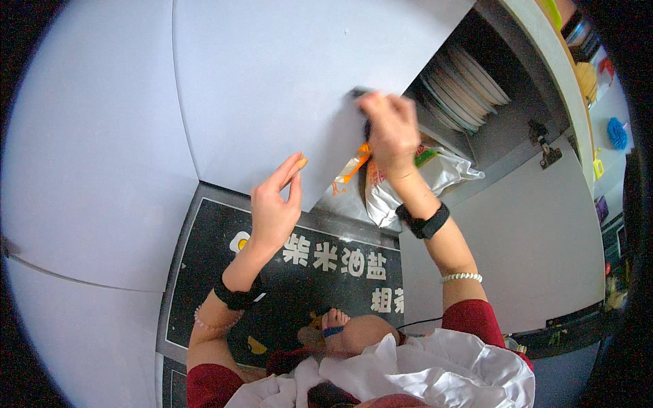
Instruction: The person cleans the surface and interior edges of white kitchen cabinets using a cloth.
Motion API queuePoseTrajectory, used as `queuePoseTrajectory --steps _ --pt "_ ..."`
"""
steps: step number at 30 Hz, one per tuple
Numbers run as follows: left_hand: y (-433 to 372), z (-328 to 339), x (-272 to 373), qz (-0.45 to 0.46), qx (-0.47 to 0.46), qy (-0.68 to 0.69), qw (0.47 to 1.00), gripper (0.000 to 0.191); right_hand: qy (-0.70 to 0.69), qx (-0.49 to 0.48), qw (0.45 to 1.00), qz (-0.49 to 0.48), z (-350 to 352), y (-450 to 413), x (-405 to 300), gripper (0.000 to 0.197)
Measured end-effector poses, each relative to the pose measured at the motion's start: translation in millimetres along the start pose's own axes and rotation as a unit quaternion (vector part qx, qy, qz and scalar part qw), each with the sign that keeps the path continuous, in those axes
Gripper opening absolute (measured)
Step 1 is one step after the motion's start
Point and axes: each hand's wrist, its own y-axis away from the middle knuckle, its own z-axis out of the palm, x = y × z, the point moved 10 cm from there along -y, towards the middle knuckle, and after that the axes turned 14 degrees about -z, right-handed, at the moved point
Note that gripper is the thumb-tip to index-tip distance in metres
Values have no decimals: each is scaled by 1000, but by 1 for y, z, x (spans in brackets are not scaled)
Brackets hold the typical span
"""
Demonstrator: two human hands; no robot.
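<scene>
My left hand (pixel 278 209) is raised in front of a pale cabinet door (pixel 275 86). Its thumb and fingers pinch what looks like a small tan piece (pixel 302 162). Motion blurs my right hand (pixel 393 132), which is curled near that door's right edge. A dark object (pixel 367 131) shows above and below its fingers; whether this is a handle or a loose item is unclear. Below and behind my right wrist, a silver plastic bag (pixel 382 204) with coloured print sits at the cabinet opening. An orange-and-white wrapper (pixel 353 166) lies beside it.
Plates (pixel 464 92) stand on edge inside the open cabinet. Its other door (pixel 510 224) is swung out on a metal hinge (pixel 550 155). A dark floor mat (pixel 316 285) bears white writing. My bare foot (pixel 335 319) rests on it. Above, the curved countertop edge (pixel 576 102) carries several items.
</scene>
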Motion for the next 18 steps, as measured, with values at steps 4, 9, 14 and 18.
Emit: queuePoseTrajectory --steps 4,9,14,18 --pt "0 2 9 20 -9 1 1000 32 -93 -75 992 -28 15 3 -12 30" --pt "2 -1 15 19 -9 -12 1000 32 45 35 998 26 -36 -45 36 24" --pt "-1 0 34 30 -7 -29 999 33 -90 -52 993 -53 26 -4 -20 30" --pt "3 -10 51 62 15 -25 998 33 -45 -22 995 -81 6 -30 4 30"
